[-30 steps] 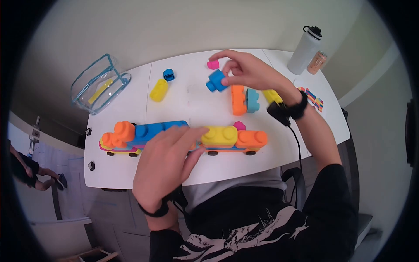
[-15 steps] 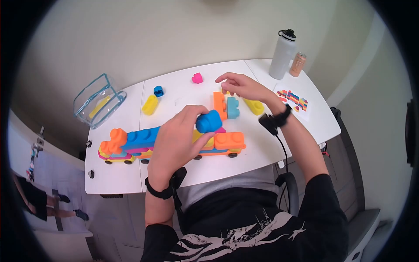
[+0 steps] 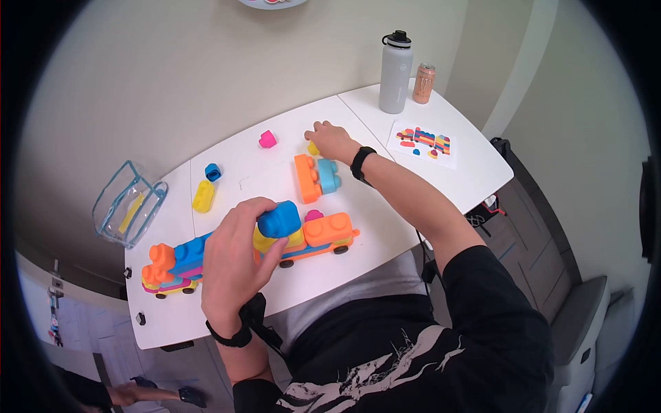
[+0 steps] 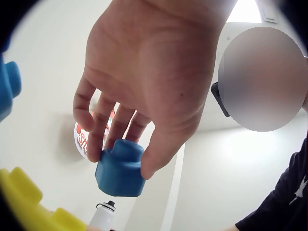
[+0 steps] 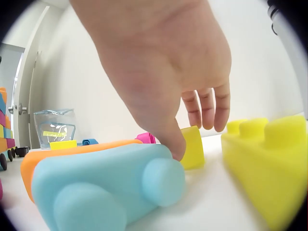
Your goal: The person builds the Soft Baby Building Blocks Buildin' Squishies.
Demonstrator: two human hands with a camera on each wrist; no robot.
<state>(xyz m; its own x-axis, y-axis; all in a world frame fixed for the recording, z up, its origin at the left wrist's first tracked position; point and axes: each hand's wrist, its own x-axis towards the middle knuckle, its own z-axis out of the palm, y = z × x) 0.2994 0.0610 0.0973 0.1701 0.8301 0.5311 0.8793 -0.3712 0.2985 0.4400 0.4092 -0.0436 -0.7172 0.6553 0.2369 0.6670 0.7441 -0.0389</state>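
Held by my left hand (image 3: 237, 265) is a blue block (image 3: 279, 219), between thumb and fingertips, above the yellow part of a block train; the left wrist view shows the block (image 4: 120, 171) with its stud toward the palm. At the table's back, my right hand (image 3: 334, 142) pinches a small yellow block (image 3: 313, 148). In the right wrist view the thumb lies against this block (image 5: 193, 148), which sits on the table; the index finger is hidden. Nearby are orange (image 3: 306, 179) and teal (image 3: 328, 176) blocks. The train's orange block (image 3: 327, 230) shows right of the left hand.
Pink (image 3: 267, 139), dark blue (image 3: 213, 172) and yellow (image 3: 204, 197) blocks lie on the table's left half, near a clear bag (image 3: 129, 206). A bottle (image 3: 395, 76), a can (image 3: 424, 84) and a picture sheet (image 3: 424, 143) are at the back right. Another yellow block (image 5: 269, 163) lies beside the right hand.
The blue block passed from my right hand to my left, which lifted off the train and holds it above. My right hand moved to the small yellow block. The head view turned right.
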